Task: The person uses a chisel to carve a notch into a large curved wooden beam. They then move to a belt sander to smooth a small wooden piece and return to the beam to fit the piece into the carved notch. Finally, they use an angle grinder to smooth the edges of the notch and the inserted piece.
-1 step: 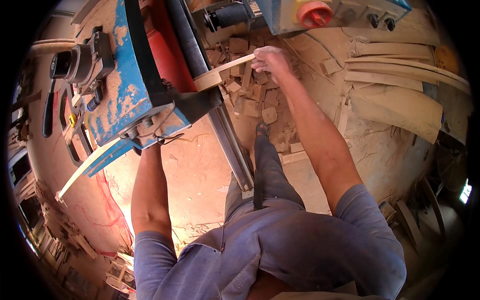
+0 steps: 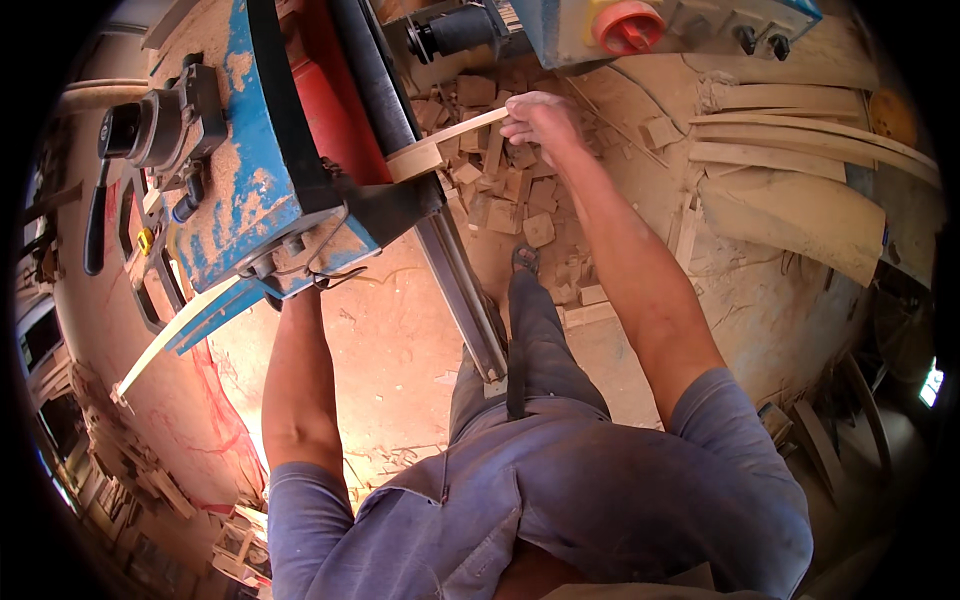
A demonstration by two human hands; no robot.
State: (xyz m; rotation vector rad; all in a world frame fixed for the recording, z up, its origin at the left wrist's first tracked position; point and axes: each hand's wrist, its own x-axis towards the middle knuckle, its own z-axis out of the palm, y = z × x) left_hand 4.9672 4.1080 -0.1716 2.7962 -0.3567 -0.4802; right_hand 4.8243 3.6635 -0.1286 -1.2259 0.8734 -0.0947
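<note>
My right hand (image 2: 545, 125) pinches the far end of a thin wooden strip (image 2: 465, 129) between thumb and fingers. The strip runs left to the blue, sawdust-covered woodworking machine (image 2: 225, 235), where its wider end (image 2: 415, 162) sits beside a red guard (image 2: 335, 95). My left forearm (image 2: 302, 390) reaches up beneath the machine's near edge, and the hand itself is hidden there. From the machine's lower left side sticks out a long curved wooden strip (image 2: 165, 347). Whether both strips are one piece, I cannot tell.
A metal rail (image 2: 460, 290) slopes from the machine toward my waist. Wood offcuts (image 2: 515, 195) litter the floor beyond it. Curved boards (image 2: 790, 155) lie at the right. A control box with a red knob (image 2: 628, 28) stands at the top. A black-handled lever (image 2: 95, 230) hangs at left.
</note>
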